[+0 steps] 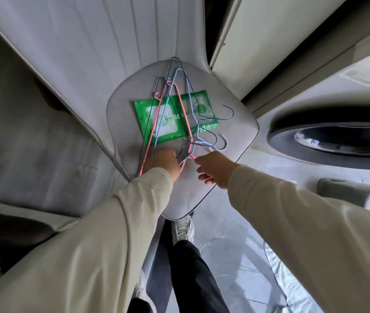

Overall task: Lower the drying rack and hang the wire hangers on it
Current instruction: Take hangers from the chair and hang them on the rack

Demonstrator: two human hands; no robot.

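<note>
Several wire hangers (180, 114) in pink, light blue and dark blue lie tangled on a grey chair seat (231, 132), over a green plastic packet (198, 102). My left hand (162, 164) rests on the near ends of the hangers with its fingers curled down over the wires. My right hand (213, 169) pinches a pink wire near the hanger necks, its other fingers curled underneath. The hooks curl out to the right of the pile. No drying rack is in view.
The chair's tall ribbed backrest (93, 55) rises behind the seat. A washing machine door (337, 136) is at the right. A grey wall panel (32, 141) stands at the left. My legs and shoes (182, 231) stand on the pale floor below the seat.
</note>
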